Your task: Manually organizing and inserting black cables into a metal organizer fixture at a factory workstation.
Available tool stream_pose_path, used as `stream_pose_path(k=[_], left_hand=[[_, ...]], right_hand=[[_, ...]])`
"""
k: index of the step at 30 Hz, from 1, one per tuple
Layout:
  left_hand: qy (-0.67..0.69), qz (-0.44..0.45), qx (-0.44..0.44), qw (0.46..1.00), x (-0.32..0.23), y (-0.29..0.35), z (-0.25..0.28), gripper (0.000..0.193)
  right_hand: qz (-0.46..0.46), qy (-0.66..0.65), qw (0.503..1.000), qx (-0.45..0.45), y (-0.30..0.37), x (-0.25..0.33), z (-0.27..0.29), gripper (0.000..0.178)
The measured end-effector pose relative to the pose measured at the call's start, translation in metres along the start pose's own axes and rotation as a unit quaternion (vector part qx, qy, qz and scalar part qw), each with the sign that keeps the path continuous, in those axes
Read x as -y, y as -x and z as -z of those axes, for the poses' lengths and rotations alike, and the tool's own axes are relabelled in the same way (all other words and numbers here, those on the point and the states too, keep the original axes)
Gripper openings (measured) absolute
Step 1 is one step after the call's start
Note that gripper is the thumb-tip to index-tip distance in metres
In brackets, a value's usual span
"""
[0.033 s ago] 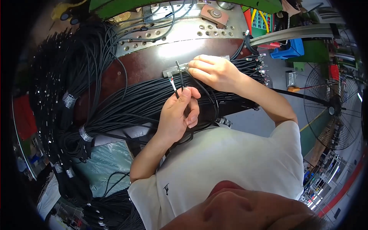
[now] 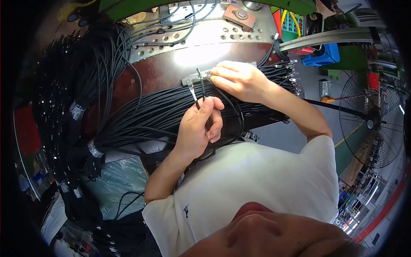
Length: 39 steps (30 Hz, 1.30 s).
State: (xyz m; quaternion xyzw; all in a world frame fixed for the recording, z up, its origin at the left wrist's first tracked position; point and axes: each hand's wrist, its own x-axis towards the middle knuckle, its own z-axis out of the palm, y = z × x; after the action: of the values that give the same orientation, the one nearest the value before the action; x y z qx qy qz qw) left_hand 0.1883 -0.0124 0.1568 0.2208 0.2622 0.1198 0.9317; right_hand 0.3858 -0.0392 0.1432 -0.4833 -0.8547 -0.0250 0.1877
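Note:
My left hand [image 2: 199, 126] is closed in a pinch on black cables. Above its thumb stand two cable ends: a stripped end [image 2: 193, 95] with a white section and thin coloured wires at its tip, and a black cable end [image 2: 203, 88] beside it. My right hand [image 2: 239, 81] is closed with bent fingers at a grey metal bar [image 2: 187, 81], and its fingertips hide whatever they grip. A black cable loops down from below the right hand toward my shirt. Under both hands runs a thick bundle of black cables [image 2: 150, 111].
More black cables [image 2: 92, 47] are heaped at the left, tied with silvery wraps [image 2: 77, 111]. A perforated metal plate [image 2: 205, 36] with a bolted block [image 2: 239, 18] lies at the back. To the right are a blue bin [image 2: 323, 55] and a black fan [image 2: 371, 122].

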Motion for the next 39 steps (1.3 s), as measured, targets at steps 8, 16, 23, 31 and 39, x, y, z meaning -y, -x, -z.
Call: stream_pose_path(k=[8, 16, 23, 31, 39], left_hand=[[0.005, 0.005, 0.0, 1.0, -0.001, -0.001, 0.003, 0.028], [0.032, 0.061, 0.057, 0.996, -0.003, -0.008, 0.001, 0.029], [-0.29, -0.117, -0.036, 0.949, -0.008, 0.003, -0.013, 0.047], [-0.118, -0.03, 0.021, 0.992, -0.007, -0.005, -0.003, 0.034], [-0.118, -0.026, 0.016, 0.993, -0.001, -0.01, -0.011, 0.029]], right_hand=[[-0.019, -0.011, 1.0, 0.011, 0.002, -0.003, 0.003, 0.022], [-0.064, -0.061, 0.992, -0.091, 0.003, -0.001, 0.013, 0.025], [-0.118, -0.071, 0.982, -0.13, 0.023, -0.014, 0.011, 0.023], [-0.12, -0.048, 0.991, 0.031, 0.016, -0.014, 0.015, 0.021], [-0.17, -0.172, 0.969, -0.04, 0.029, -0.021, 0.013, 0.019]])
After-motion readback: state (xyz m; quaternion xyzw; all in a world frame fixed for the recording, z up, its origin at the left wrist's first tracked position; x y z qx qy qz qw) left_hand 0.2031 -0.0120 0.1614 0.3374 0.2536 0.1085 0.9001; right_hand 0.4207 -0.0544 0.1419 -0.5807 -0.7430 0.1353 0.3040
